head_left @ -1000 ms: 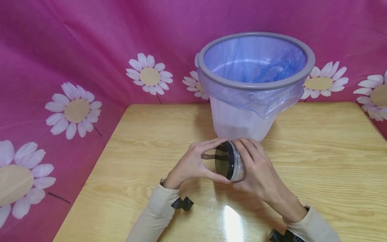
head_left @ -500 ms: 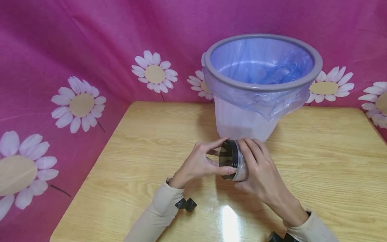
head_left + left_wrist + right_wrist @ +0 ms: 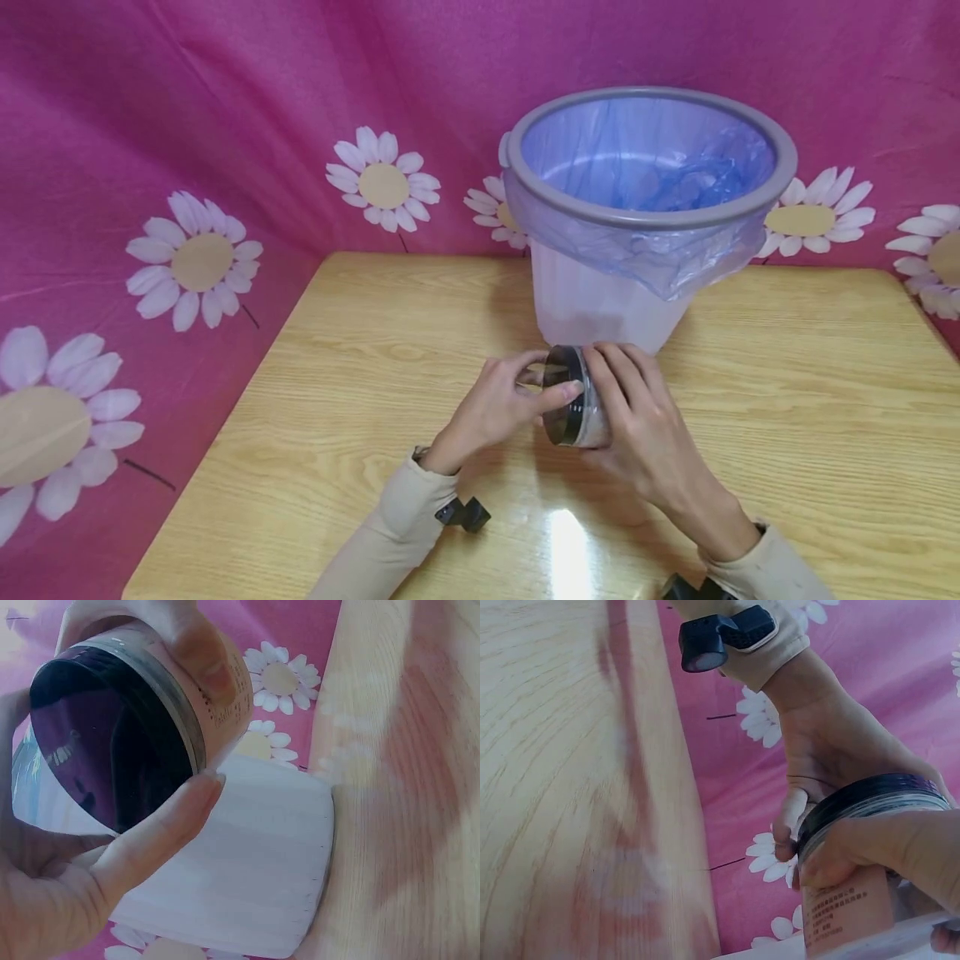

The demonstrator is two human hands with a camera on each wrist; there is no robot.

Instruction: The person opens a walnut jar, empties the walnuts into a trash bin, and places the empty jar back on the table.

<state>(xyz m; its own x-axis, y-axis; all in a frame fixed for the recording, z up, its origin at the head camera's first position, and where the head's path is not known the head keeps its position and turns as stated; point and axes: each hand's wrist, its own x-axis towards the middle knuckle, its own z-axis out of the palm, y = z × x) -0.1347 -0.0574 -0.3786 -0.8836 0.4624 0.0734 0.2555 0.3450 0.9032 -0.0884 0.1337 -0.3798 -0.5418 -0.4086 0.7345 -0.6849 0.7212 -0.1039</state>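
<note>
Glossy wooden table (image 3: 787, 433), both hands gripping round clear jar (image 3: 592, 417), left hand (image 3: 495, 408) curled on black lid (image 3: 564, 396), right hand (image 3: 637, 433) around body

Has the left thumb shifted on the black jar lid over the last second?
Yes. The left hand turned: its thumb climbed from the black lid's lower edge to mid-rim, toward the grey-rimmed bin.

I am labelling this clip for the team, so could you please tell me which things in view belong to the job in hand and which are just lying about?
In hand:
- jar, held on its side by the right hand
- black lid, gripped by the left hand

Lying about:
- lined bin
- wooden table
- daisy cloth
</note>
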